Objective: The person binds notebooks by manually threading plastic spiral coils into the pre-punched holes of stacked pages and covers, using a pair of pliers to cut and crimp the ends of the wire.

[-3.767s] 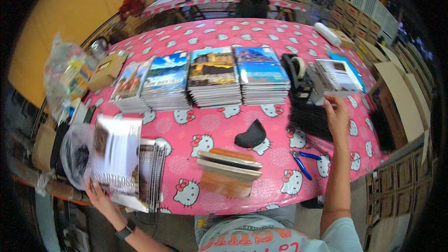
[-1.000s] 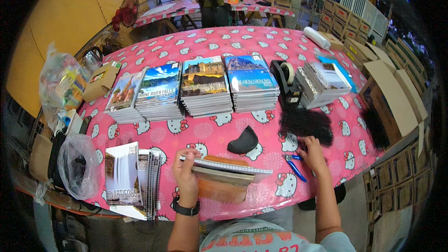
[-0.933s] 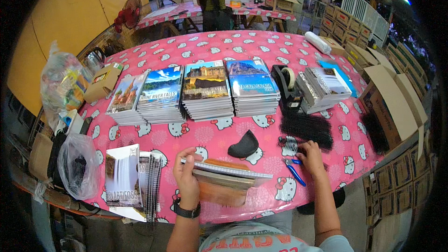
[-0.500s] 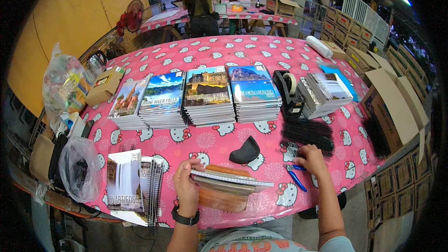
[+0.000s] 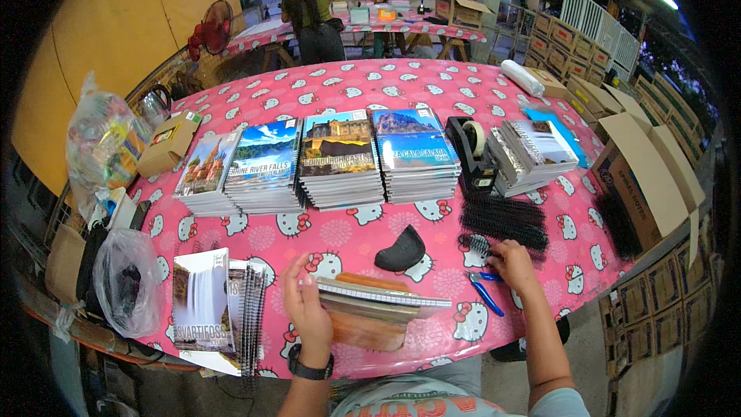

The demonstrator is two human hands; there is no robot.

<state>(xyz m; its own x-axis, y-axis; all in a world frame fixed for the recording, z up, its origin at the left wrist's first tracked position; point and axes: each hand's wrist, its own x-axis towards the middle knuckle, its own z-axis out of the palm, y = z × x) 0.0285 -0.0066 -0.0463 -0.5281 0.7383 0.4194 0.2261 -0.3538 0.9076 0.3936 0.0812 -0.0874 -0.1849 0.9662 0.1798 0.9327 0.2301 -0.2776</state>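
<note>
Smooth wooden stand (image 5: 367, 333), paper sheets (image 5: 386, 293), glossy tablecloth (image 5: 346, 229) (seemingly plastic), matt pad (image 5: 400, 252)

Left forearm (image 5: 303, 395), seen from above, extends forward from the lower edge, the wrist nearly straight. The left hand (image 5: 311, 316) stands thumb side up, palm turned inward, its fingers (image 5: 292, 282) lengthened forward in a slight bend. Right forearm (image 5: 546, 351) slants forward and a little leftward. The right hand (image 5: 511, 264) is lowered, back uppermost, fingers bent toward the left; their grasp cannot be made out. The hands lie well apart.
</note>
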